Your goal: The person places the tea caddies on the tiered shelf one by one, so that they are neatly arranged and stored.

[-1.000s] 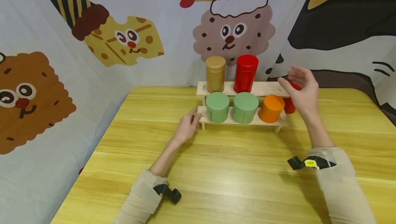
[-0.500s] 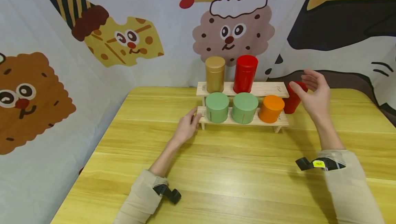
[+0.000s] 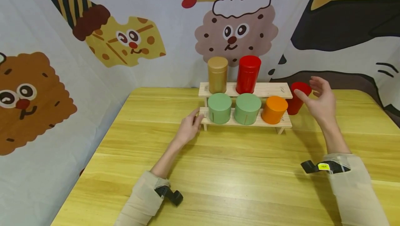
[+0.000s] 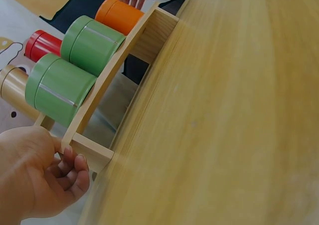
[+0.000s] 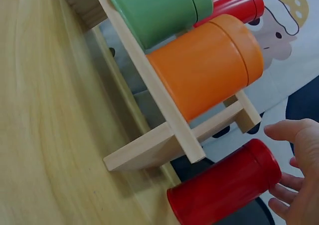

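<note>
My left hand [image 3: 189,127] grips the left end of the lower board of a two-step wooden rack [image 3: 272,90], its fingers curled at the board's end. On the lower step stand two green canisters [image 3: 219,108] and an orange canister [image 3: 274,110]. A tall gold canister [image 3: 217,76] and a tall red canister [image 3: 248,75] occupy the upper step. Another red canister [image 5: 224,185] stands on the table just right of the rack. My right hand [image 3: 323,102] is beside that one, thumb and fingers spread, with fingertips close to its lid end in the right wrist view.
The rack stands toward the back of a wooden table [image 3: 218,170]. Behind it hangs a white cloth [image 3: 175,14] with cartoon prints. A small black camera [image 3: 170,195] is strapped to the left wrist, and another camera [image 3: 325,167] to the right.
My right hand has moved rightward and slightly lower, from in front of the red canister on the table to its right side, uncovering it. My left hand and the rack have stayed put.
</note>
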The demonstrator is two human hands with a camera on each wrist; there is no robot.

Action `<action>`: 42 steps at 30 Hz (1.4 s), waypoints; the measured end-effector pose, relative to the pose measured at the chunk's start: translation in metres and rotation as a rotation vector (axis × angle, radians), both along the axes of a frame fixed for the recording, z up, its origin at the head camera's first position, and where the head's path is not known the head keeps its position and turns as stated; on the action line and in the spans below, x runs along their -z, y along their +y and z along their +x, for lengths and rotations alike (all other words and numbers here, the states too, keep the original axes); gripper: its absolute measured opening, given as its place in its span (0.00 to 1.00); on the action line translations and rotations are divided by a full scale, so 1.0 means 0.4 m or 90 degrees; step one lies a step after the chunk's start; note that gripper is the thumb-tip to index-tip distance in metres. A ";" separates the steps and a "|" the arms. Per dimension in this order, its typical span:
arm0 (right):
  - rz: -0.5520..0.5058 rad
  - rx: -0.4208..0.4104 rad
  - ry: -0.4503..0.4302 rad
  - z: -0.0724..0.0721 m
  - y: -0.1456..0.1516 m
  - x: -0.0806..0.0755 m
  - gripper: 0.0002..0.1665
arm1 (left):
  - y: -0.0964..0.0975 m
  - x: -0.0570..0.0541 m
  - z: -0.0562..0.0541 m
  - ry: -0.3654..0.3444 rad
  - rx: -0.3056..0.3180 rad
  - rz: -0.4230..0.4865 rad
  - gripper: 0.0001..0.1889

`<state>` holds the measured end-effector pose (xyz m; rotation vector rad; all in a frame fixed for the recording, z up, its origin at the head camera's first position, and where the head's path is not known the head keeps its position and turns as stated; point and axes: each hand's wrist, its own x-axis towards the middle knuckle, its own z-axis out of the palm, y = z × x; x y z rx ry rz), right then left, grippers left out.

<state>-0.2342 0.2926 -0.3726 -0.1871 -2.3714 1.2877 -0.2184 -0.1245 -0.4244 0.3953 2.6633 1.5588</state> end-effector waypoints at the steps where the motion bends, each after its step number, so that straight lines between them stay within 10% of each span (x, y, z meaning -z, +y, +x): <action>1: 0.003 -0.005 -0.005 -0.001 0.002 0.002 0.44 | 0.000 0.000 0.000 0.001 0.000 0.000 0.28; 25: 0.021 -0.047 -0.099 -0.016 0.015 0.068 0.51 | 0.002 0.002 -0.002 -0.007 0.005 0.024 0.29; 42: -0.008 0.008 -0.064 -0.016 0.014 0.076 0.47 | -0.001 0.005 -0.003 -0.009 0.007 0.017 0.29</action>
